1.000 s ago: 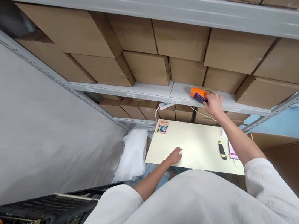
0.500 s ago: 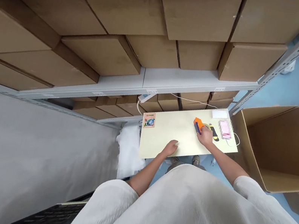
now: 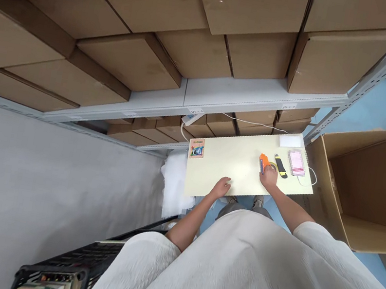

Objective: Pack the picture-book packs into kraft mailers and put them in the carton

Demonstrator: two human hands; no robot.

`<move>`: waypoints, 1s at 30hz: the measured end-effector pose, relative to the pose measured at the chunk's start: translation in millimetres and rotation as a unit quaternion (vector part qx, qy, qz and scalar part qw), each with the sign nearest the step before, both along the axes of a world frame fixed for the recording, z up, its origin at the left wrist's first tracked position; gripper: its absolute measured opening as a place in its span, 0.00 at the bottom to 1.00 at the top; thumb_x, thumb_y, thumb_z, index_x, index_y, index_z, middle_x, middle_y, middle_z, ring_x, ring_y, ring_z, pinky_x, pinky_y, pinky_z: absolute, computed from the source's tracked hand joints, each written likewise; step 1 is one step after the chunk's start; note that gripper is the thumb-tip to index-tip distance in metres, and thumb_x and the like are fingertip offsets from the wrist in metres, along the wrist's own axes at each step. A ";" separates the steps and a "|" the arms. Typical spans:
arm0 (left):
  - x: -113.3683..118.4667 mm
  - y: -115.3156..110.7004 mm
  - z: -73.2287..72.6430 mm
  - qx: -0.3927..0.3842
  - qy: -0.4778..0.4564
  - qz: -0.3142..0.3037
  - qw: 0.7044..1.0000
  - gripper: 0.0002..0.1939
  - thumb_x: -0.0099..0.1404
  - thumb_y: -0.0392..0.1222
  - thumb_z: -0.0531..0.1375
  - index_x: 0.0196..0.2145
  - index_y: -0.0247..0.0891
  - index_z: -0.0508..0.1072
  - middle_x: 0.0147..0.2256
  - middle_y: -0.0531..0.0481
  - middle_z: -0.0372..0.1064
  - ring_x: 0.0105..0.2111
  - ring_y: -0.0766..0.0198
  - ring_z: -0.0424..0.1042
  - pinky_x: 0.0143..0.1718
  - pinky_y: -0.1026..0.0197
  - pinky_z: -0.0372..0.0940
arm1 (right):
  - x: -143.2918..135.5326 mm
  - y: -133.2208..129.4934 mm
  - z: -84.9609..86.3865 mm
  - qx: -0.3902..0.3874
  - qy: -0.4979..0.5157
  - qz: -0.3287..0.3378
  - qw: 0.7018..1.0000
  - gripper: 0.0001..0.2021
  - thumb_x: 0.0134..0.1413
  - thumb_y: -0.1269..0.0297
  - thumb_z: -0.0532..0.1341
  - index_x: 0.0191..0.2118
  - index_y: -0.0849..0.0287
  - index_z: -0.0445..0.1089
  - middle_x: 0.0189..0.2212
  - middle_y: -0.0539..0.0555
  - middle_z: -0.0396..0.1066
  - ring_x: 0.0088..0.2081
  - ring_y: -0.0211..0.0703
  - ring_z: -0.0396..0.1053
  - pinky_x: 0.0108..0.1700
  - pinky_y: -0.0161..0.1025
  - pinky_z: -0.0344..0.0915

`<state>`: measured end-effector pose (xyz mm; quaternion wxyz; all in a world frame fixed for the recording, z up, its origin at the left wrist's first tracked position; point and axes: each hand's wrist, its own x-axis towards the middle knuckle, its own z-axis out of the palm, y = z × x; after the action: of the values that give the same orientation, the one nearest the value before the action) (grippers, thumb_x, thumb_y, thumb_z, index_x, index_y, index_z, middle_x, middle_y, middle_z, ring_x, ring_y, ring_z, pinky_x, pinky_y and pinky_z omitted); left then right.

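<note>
Near the centre are two hands (image 3: pixel 221 187), one orange dispenser (image 3: pixel 263 161), one black-and-yellow cutter (image 3: pixel 280 166) and one picture card (image 3: pixel 196 148); two shoes (image 3: pixel 258 202) show below. One open carton (image 3: pixel 379 180) is at right; one black crate (image 3: pixel 84 264), lower left.

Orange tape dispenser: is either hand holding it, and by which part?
The right hand holds the orange tape dispenser by its end nearest the person; the hand hides the exact grip. The left hand holds nothing visible.
</note>
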<state>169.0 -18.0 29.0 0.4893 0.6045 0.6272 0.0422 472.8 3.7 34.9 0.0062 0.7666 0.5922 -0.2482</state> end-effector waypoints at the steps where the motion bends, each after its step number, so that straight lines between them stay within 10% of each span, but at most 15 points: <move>1: -1.2 0.8 0.9 0.007 -0.002 0.011 1.000 0.22 0.74 0.38 0.61 0.63 0.38 0.78 0.69 0.38 0.71 0.61 0.52 0.79 0.69 0.47 0.72 | 1.1 0.8 0.2 -0.004 0.001 0.001 1.000 0.14 0.71 0.62 0.62 0.58 0.59 0.71 0.53 0.67 0.76 0.54 0.60 0.73 0.55 0.49 0.65; 13: -14.5 -16.7 3.2 0.089 -0.046 0.190 0.977 0.19 0.69 0.37 0.65 0.57 0.39 0.80 0.62 0.38 0.77 0.52 0.53 0.82 0.64 0.45 0.76 | -18.6 27.1 30.6 0.084 0.008 0.148 0.985 0.18 0.79 0.57 0.52 0.62 0.61 0.69 0.54 0.67 0.77 0.55 0.60 0.73 0.54 0.47 0.65; 30: -206.0 -116.5 -12.3 0.185 -0.025 0.423 0.887 0.25 0.63 0.31 0.64 0.58 0.40 0.79 0.59 0.40 0.77 0.58 0.50 0.79 0.68 0.46 0.71 | -299.9 24.9 53.6 0.086 0.084 0.409 0.905 0.17 0.76 0.62 0.53 0.59 0.59 0.74 0.57 0.65 0.77 0.51 0.57 0.75 0.54 0.47 0.68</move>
<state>-37.0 -134.5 16.7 0.3203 0.3603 0.7916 0.3753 172.8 28.6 88.5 -0.0085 0.4310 0.8710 -0.2355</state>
